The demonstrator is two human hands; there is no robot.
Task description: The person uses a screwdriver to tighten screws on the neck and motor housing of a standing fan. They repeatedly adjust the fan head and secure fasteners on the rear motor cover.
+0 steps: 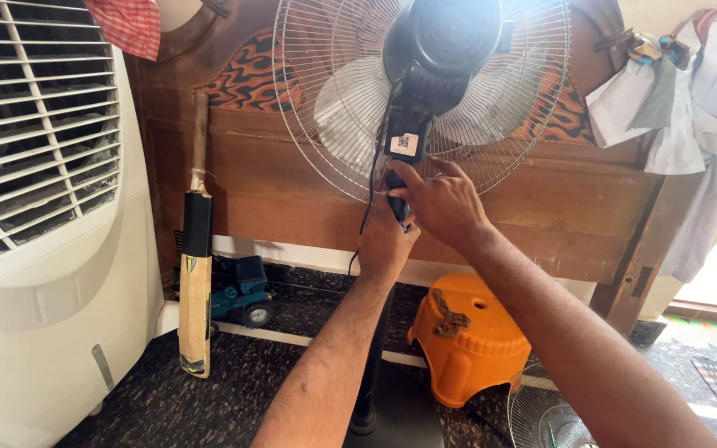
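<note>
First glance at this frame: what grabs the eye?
The pedestal fan, seen from behind at top centre, with the left hand and right hand clasped on its neck below the motor. Then the orange stool on the floor and the cricket bat leaning left.

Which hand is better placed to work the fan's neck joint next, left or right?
Probably the right hand: its fingers already touch the fan neck just under the motor housing. The left hand is wrapped around the pole below, steadying it.
</note>
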